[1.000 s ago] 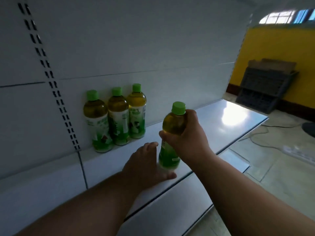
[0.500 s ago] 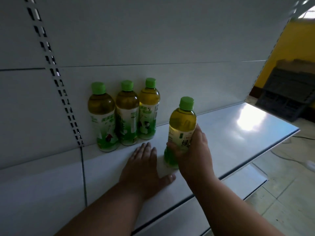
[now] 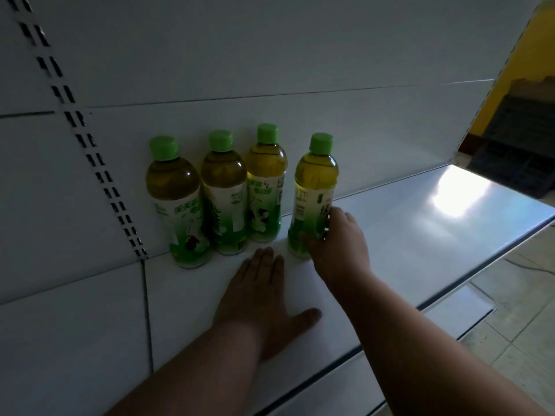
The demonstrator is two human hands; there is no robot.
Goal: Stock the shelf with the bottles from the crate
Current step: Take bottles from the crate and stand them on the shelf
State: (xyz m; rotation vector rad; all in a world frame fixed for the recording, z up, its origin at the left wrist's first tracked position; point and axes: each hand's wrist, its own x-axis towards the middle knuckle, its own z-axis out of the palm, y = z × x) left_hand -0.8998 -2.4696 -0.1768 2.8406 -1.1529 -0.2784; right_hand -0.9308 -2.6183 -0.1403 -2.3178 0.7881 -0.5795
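Note:
Three green-capped tea bottles [image 3: 220, 199] stand in a row against the white back panel on the shelf [image 3: 420, 235]. A fourth bottle [image 3: 313, 187] of the same kind stands upright just right of them, slightly forward. My right hand [image 3: 339, 247] is wrapped around its lower part, near the base. My left hand [image 3: 267, 298] lies flat on the shelf in front of the row, fingers spread, holding nothing.
A slotted upright [image 3: 90, 151] runs down the back panel at the left. The shelf stretches to the right, with a bright glare patch [image 3: 456, 196]. A dark crate [image 3: 522, 145] leans against the yellow wall at far right. Tiled floor [image 3: 516, 319] lies below the shelf's edge.
My right hand has carried the fourth bottle from near the shelf's front back toward the row and set it down beside the third bottle. My left hand has stayed flat on the shelf.

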